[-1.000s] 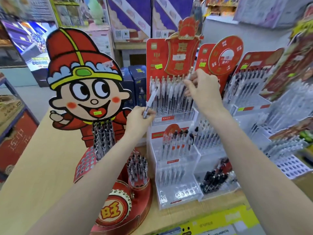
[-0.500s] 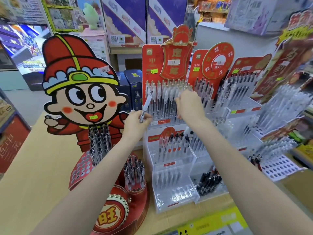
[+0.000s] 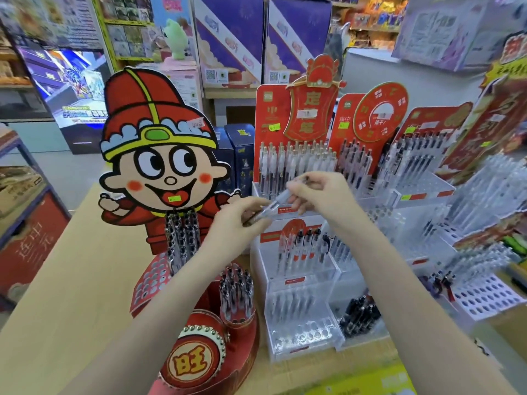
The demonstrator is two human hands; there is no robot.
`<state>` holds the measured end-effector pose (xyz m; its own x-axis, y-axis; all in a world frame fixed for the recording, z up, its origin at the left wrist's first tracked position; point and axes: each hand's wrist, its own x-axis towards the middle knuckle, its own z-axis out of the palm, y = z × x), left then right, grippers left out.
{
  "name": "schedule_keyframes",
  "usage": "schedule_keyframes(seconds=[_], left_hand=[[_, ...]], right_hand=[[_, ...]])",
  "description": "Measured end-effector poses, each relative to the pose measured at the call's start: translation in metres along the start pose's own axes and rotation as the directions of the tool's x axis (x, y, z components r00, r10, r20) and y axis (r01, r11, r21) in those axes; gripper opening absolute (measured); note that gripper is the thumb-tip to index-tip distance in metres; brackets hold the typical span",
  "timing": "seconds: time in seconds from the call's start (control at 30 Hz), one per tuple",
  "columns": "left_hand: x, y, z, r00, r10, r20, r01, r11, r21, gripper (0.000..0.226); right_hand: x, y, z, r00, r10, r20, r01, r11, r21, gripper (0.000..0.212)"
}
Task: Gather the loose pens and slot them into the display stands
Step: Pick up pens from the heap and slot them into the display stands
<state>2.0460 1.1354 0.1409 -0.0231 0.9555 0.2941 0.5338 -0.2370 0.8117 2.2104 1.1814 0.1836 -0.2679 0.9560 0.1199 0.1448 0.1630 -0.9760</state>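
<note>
A clear pen with a white grip (image 3: 276,203) lies slanted between both hands, in front of the tiered clear display stand (image 3: 299,283). My left hand (image 3: 239,223) pinches its lower end and my right hand (image 3: 319,195) pinches its upper end. Behind the hands, the stand's top tier (image 3: 296,163) holds a row of white pens below a red header card. The middle tier holds a few pens, and the lowest tier shows open holes.
A red cartoon-figure pen stand (image 3: 159,172) with pen clusters stands at left on a cardboard top (image 3: 71,280). More clear stands with pens (image 3: 422,166) fill the right side, one with a white holed tray (image 3: 484,295). Boxes and shelves stand behind.
My right hand has come down from the top tier's pens to the pen in my left hand and now pinches its upper end. The pen has tilted from near upright to slanted.
</note>
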Motion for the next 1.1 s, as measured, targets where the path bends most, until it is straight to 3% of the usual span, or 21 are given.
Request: schedule_keyframes(seconds=[0.07, 0.17, 0.3, 0.43, 0.53, 0.63, 0.7, 0.77, 0.83, 0.93, 1.03, 1.1], left_hand=[[-0.010, 0.002, -0.014, 0.992, -0.107, -0.063, 0.085, 0.958, -0.274, 0.018], [-0.025, 0.004, -0.021, 0.975, -0.220, -0.038, 0.156, 0.790, -0.592, 0.013], [-0.039, 0.003, -0.017, 0.979, -0.202, -0.006, 0.151, 0.754, -0.639, 0.015], [-0.050, -0.001, -0.023, 0.986, -0.164, -0.016, 0.114, 0.749, -0.652, 0.015], [-0.058, -0.006, -0.027, 0.992, -0.128, -0.002, 0.110, 0.857, -0.503, 0.011], [-0.065, -0.014, -0.025, 0.995, -0.102, 0.009, 0.100, 0.951, -0.292, 0.012], [-0.072, -0.022, -0.024, 0.990, -0.139, 0.000, 0.134, 0.953, -0.274, 0.013], [-0.082, -0.035, -0.025, 0.988, -0.150, -0.026, 0.141, 0.965, -0.219, 0.015], [-0.093, -0.055, -0.026, 0.995, -0.095, -0.037, 0.096, 0.995, 0.012, 0.021], [-0.108, -0.086, -0.016, 0.996, 0.015, 0.083, -0.045, 0.931, 0.362, 0.039], [-0.116, -0.108, -0.001, 0.967, 0.128, 0.222, -0.224, 0.842, 0.490, 0.046], [-0.120, -0.116, 0.003, 0.964, 0.129, 0.232, -0.234, 0.827, 0.511, 0.047]], right_hand=[[-0.012, 0.012, -0.010, 0.996, 0.086, -0.010, -0.083, 0.985, 0.153, 0.008], [-0.031, 0.032, -0.015, 0.979, 0.169, 0.111, -0.185, 0.970, 0.157, 0.006], [-0.046, 0.045, -0.003, 0.945, 0.185, 0.270, -0.195, 0.981, 0.010, 0.011], [-0.056, 0.049, 0.004, 0.937, 0.193, 0.292, -0.237, 0.963, 0.124, 0.008], [-0.060, 0.052, 0.018, 0.960, 0.100, 0.262, -0.067, 0.989, -0.132, 0.014], [-0.061, 0.046, 0.044, 0.951, -0.028, 0.307, 0.088, 0.979, -0.182, 0.027], [-0.062, 0.047, 0.059, 0.945, -0.075, 0.319, 0.162, 0.954, -0.254, 0.030], [-0.066, 0.055, 0.067, 0.939, -0.074, 0.337, 0.198, 0.916, -0.349, 0.035], [-0.072, 0.068, 0.069, 0.952, -0.052, 0.303, 0.181, 0.891, -0.416, 0.041], [-0.080, 0.090, 0.073, 0.984, -0.123, 0.125, 0.167, 0.874, -0.455, 0.027], [-0.087, 0.111, 0.081, 0.976, -0.202, 0.078, 0.213, 0.838, -0.503, 0.017], [-0.091, 0.123, 0.087, 0.976, -0.194, 0.101, 0.217, 0.815, -0.537, 0.013]])
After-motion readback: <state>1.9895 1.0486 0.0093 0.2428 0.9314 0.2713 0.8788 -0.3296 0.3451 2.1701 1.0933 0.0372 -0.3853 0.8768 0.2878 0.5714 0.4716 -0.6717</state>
